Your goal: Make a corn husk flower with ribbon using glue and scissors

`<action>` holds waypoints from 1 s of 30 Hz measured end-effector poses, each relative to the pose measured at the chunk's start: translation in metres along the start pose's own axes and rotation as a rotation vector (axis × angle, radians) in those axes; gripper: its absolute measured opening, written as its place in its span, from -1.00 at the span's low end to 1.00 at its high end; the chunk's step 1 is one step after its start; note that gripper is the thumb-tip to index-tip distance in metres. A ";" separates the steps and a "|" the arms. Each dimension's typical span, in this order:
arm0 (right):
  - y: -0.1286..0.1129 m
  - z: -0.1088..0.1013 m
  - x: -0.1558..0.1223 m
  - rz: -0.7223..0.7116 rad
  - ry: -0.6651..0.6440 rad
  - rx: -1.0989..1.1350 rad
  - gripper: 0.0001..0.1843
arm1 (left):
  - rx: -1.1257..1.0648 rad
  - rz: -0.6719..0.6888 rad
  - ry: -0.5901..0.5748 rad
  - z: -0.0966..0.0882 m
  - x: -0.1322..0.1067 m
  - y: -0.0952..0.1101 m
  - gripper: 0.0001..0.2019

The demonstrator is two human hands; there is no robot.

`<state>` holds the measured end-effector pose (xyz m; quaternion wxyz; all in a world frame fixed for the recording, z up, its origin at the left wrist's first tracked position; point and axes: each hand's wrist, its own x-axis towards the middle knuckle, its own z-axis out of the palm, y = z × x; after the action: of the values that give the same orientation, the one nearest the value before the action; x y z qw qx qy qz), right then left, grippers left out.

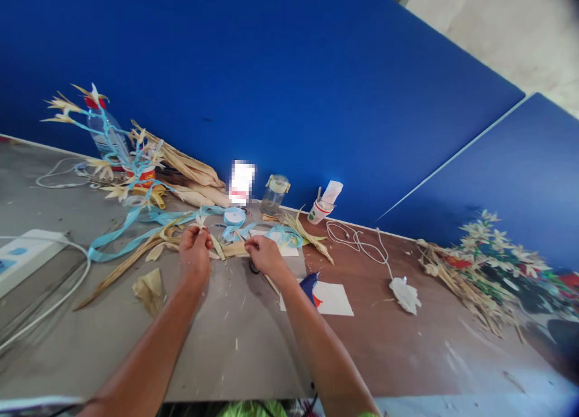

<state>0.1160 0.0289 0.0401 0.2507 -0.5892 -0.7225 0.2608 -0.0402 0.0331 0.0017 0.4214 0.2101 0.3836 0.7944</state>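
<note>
My left hand [195, 253] pinches a small pale corn-husk flower [200, 220], its petals pointing up above the fingertips. To its right, my right hand [265, 254] is closed on scissors [254, 267]; a black handle loop shows below the fingers and a thin tip points toward the left hand. Strips of dried corn husk [237, 248] lie between and behind the hands. Light blue ribbon [117, 243] trails off to the left, and its roll [234, 216] sits just beyond. Under my right forearm is a blue glue gun [309, 284] on white paper [337, 299].
At the back left, blue-stemmed husk flowers [136, 163] stand before a plastic bottle [106, 130]. A glass jar [275, 194] and a paper cup [320, 210] line the blue partition [289, 91]. A power strip [27, 257] is left; more husk flowers [502, 248] lie right.
</note>
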 end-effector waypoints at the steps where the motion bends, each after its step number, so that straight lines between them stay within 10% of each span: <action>1: 0.000 0.006 0.001 -0.010 -0.015 -0.028 -0.83 | 0.020 0.010 0.014 -0.001 0.001 0.000 -0.84; 19: 0.009 0.034 0.004 -0.251 -0.051 -0.563 -0.72 | 0.192 -0.006 -0.013 -0.001 -0.004 -0.002 -0.84; 30: 0.016 0.021 0.022 -0.020 0.080 -0.299 -0.82 | 0.140 -0.004 0.000 0.001 -0.004 0.000 -0.84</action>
<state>0.1098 0.0515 0.0150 0.1916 -0.6228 -0.7484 0.1241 -0.0372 0.0299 0.0021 0.4070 0.2382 0.4388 0.7649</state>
